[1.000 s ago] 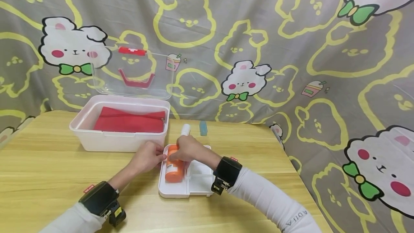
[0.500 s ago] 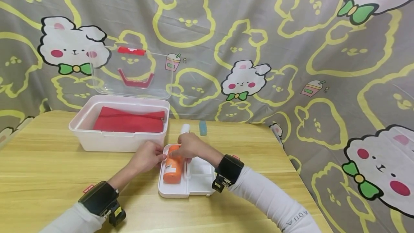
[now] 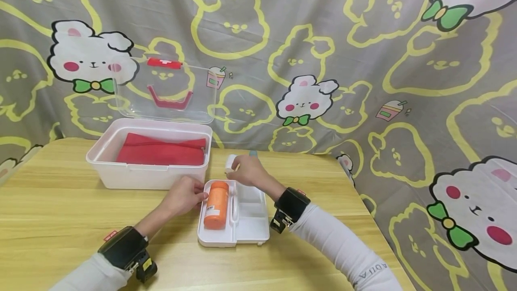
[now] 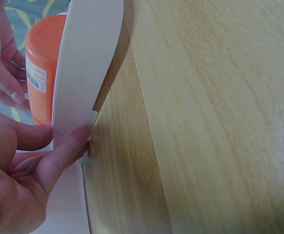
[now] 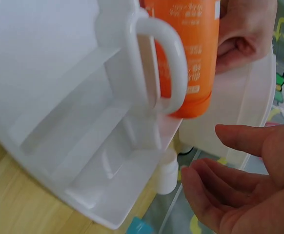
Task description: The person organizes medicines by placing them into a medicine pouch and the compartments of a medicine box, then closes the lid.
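Reaching for the small white bottle (image 3: 231,163) behind the white divided tray (image 3: 252,226) goes best if the fingers close around its body rather than its cap, and if the lift clears the tray's far rim before the bottle comes down into a free compartment; the tray should stay pinned meanwhile so it does not slide on the wooden table (image 3: 60,201).

The right hand (image 3: 246,170) is at the bottle, fingers loosely spread and curving toward it. The right wrist view shows the palm open with a gap to the bottle (image 5: 167,171), so I judge it near or just touching, not yet gripping.

The left hand (image 3: 186,196) steadies the tray at its left edge; in the left wrist view the thumb (image 4: 66,153) presses the rim (image 4: 83,73), the other fingers lightly curled beside it.

An orange bottle (image 3: 216,204) lies in the tray's left compartment, beside the central handle (image 5: 159,63). A small blue item sits just behind the right hand, mostly hidden. The open white box (image 3: 121,174) with a red pouch (image 3: 161,152) stands to the left.
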Action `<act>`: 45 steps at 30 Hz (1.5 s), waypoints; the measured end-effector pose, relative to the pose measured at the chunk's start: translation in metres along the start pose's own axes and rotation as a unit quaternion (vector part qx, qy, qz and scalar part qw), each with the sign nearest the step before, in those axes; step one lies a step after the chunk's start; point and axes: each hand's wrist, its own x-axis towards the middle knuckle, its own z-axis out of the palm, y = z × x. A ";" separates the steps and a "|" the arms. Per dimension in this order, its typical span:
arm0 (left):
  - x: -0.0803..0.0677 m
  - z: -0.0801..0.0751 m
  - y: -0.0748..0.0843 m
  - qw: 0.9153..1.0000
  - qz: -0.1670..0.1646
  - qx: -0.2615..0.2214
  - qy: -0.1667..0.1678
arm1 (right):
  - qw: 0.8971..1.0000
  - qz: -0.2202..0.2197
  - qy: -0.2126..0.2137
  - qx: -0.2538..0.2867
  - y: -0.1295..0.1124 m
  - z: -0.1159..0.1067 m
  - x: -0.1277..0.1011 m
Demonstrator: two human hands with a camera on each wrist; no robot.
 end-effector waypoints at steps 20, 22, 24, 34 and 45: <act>-0.001 0.000 0.001 1.000 -0.017 -0.011 -0.005 | 0.996 -0.032 0.078 -0.002 0.060 0.005 0.009; -0.001 0.000 0.001 1.000 -0.015 -0.010 -0.005 | 0.997 -0.025 0.072 0.003 0.061 0.006 0.009; -0.001 0.000 0.000 1.000 -0.011 -0.011 -0.004 | 0.998 -0.019 0.066 0.009 0.063 0.007 0.009; 0.000 0.000 -0.001 1.000 -0.011 -0.020 -0.003 | 0.999 0.018 0.036 0.030 0.070 0.009 0.016; -0.001 -0.001 0.000 1.000 -0.019 -0.024 -0.007 | 0.998 0.037 0.041 0.024 0.072 0.010 0.015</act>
